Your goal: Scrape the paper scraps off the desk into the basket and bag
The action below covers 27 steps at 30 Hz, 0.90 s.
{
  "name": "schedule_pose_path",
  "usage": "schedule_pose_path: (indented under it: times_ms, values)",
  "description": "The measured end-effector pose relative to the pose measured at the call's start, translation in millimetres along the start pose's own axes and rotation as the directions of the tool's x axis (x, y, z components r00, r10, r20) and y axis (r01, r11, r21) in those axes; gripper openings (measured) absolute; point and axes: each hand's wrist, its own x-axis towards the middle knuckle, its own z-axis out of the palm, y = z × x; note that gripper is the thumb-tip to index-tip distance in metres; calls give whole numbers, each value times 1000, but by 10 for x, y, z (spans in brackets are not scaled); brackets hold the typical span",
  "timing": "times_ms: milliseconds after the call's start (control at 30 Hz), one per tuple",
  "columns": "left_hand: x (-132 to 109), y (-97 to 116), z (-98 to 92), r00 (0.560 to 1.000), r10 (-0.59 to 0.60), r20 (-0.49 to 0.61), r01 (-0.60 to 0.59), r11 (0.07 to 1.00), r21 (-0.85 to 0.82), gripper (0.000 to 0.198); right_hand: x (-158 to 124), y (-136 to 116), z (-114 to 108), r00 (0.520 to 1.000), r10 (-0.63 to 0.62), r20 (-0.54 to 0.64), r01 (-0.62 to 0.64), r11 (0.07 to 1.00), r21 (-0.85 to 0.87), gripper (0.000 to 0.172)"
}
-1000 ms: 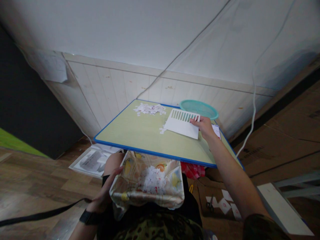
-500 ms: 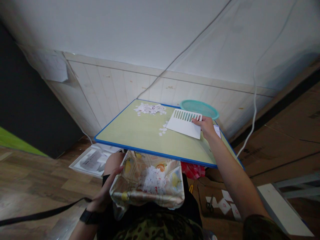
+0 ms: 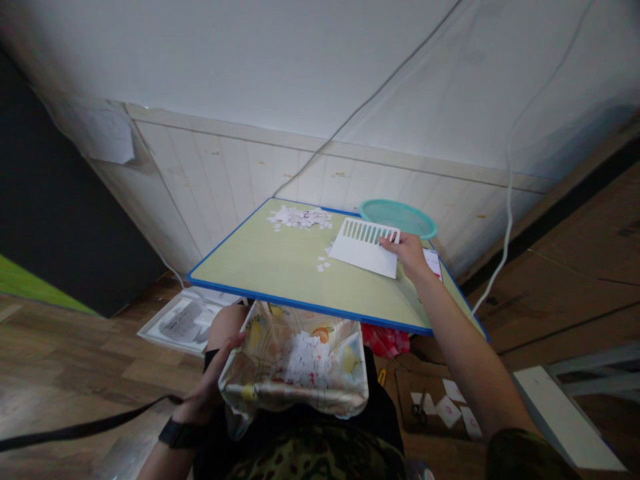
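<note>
My right hand grips the right end of a white comb-like scraper that rests on the green table with a blue rim. A few paper scraps lie just left of the scraper. A larger heap of scraps sits at the table's far edge. My left hand holds the left side of a fruit-patterned tray on my lap, below the table's front edge. White paper scraps fill the tray's middle.
A teal plate stands at the table's far right corner against the white panelled wall. A white tray with papers lies on the wooden floor at left. Cardboard with cut cards and scissors lies at lower right. A black strap crosses lower left.
The scraper and my right hand shifted slightly right, then back left, spreading the few small scraps beside it. My left hand and the tray have stayed still.
</note>
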Motion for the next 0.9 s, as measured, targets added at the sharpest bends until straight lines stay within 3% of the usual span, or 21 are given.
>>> schedule_pose_path:
  times_ms: [167, 433, 633, 900]
  values:
    - [19, -35, 40, 999, 25, 40, -28, 997, 69, 35, -5, -17, -3, 1000, 0, 18, 0, 1000, 31, 32]
    - [213, -184, 271, 999, 15, 30, -19, 990, 139, 26, -6, -10, 0, 999, -2, 42, 2, 1000, 13, 34]
    - [236, -235, 293, 998, 49, 25, -52, 989, 139, 31, -30, -19, 22, 994, 31, 103, -34, 999, 22, 35]
    - [267, -258, 337, 999, 4, 34, -6, 997, 80, 28, -72, 63, 146, 986, -109, 130, 112, 994, -18, 36]
